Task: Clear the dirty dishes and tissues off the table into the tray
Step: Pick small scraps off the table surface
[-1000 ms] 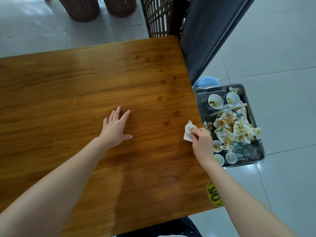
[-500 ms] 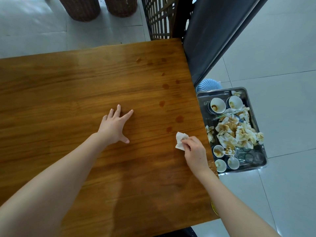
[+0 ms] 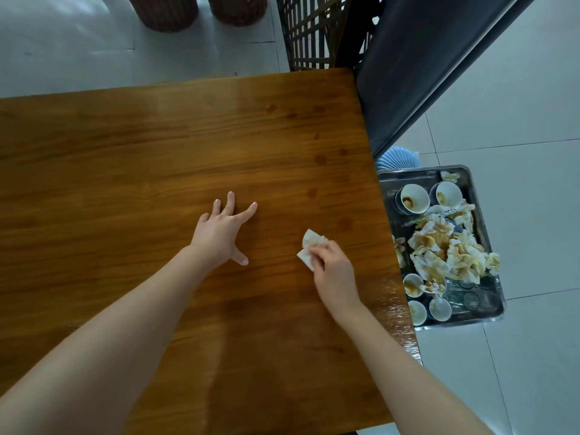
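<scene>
Wooden table (image 3: 125,183): I see the right hand (image 3: 332,271) pinching a tissue (image 3: 309,244), left hand (image 3: 218,235) flat, fingers spread.

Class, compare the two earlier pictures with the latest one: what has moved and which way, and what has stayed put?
The right hand, pinching the tissue throughout, has slid it along the table from the edge beside the tray inward, towards the left hand. The left hand stays flat on the wood, fingers spread. The tray's cups and soiled tissues are unchanged.
</scene>
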{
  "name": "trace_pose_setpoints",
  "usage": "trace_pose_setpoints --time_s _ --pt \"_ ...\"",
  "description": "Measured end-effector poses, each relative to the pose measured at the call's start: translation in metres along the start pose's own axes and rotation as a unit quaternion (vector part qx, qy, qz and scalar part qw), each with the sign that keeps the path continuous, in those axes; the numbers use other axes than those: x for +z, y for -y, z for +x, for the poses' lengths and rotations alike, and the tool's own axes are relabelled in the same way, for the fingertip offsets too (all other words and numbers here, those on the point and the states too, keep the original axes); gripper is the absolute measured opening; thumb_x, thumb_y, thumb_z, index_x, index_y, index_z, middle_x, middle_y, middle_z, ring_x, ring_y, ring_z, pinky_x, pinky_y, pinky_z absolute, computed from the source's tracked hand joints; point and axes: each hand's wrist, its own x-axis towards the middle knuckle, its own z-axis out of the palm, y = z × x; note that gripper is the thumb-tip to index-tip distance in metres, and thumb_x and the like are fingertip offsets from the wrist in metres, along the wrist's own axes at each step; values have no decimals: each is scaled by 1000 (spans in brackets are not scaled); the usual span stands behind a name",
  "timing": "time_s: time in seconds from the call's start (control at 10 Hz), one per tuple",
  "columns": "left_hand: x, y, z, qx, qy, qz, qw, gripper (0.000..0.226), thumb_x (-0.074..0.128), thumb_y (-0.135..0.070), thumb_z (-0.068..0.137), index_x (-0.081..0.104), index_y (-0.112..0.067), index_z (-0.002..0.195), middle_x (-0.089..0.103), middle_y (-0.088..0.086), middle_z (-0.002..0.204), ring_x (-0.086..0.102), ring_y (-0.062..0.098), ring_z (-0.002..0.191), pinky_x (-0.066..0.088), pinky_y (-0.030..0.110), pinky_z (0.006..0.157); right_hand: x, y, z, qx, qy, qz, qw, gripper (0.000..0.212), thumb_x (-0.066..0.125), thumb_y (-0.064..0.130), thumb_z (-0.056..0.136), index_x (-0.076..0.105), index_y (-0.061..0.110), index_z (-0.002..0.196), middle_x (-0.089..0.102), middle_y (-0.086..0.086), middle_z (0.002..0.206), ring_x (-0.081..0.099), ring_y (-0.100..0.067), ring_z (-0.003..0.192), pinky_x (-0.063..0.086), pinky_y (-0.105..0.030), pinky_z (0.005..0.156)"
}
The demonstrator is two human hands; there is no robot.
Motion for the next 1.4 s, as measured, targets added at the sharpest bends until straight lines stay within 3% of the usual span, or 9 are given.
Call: trace_pose_setpoints --time_s 0.1,0.3,0.5,0.7,0.9,1.1,1.2,1.3,1.4 --pt "1 -2 1 -1 0 -1 1000 125 85 -42 63 -4 -42 151 -14 10 160 -5 36 147 15 51 116 11 4 -11 -14 12 -8 1000 32 59 4 91 62 3 122 58 -5 114 53 -17 116 46 -33 101" --pt "2 -2 1 -1 2 -2 1000 126 86 -42 63 -4 -42 151 -14 10 160 -5 38 147 15 54 115 1 -7 0 -69 28 -37 997 25 63 -4 85 68 0 109 62 -9 105 57 -18 103 46 -22 89" --pt "5 -2 4 -1 -5 -4 1000 126 86 -41 63 -4 -42 151 -14 10 160 -4 38 147 16 55 115 -38 -33 47 75 -107 -4 991 20 64 6 88 68 3 108 66 -8 101 56 -14 92 44 -22 77" --pt "6 -1 5 -5 -4 -1 1000 127 87 -41 62 -4 -42 151 -14 10 160 -4 39 146 18 55 114 -39 -32 56 122 -148 1 981 20 65 10 89 69 3 108 66 -7 99 58 -13 90 44 -20 76" --pt "6 -1 5 -7 -6 1 1000 127 87 -41 62 -4 -42 151 -14 10 160 -4 38 147 19 54 115 2 1 25 42 -34 -7 998 19 57 8 93 68 8 109 65 -2 101 54 -8 93 39 -12 77" --pt "6 -2 6 -10 -2 5 1000 128 87 -41 61 -4 -42 151 -14 10 161 -4 38 147 19 54 115 14 12 11 -81 23 -76 994 23 66 2 85 69 3 108 67 -9 106 61 -21 98 47 -20 76" --pt "7 -2 7 -9 -5 4 1000 127 87 -41 61 -4 -42 151 -14 10 160 -4 38 147 18 54 115 7 8 17 -170 33 -159 972 29 77 2 75 70 2 103 67 -13 110 64 -27 99 54 -29 78" --pt "8 -1 7 -6 -7 6 1000 128 87 -41 61 -4 -42 151 -14 10 161 -4 39 146 18 55 115 2 4 25 -219 70 -189 955 39 76 4 77 66 2 115 63 -14 122 60 -28 114 48 -34 94" --pt "9 0 8 -3 -6 4 1000 128 87 -41 61 -4 -42 151 -14 10 160 -3 39 146 18 54 115 -3 2 30 -239 112 -195 945 43 73 3 80 62 3 122 62 -12 124 59 -26 116 47 -33 96"
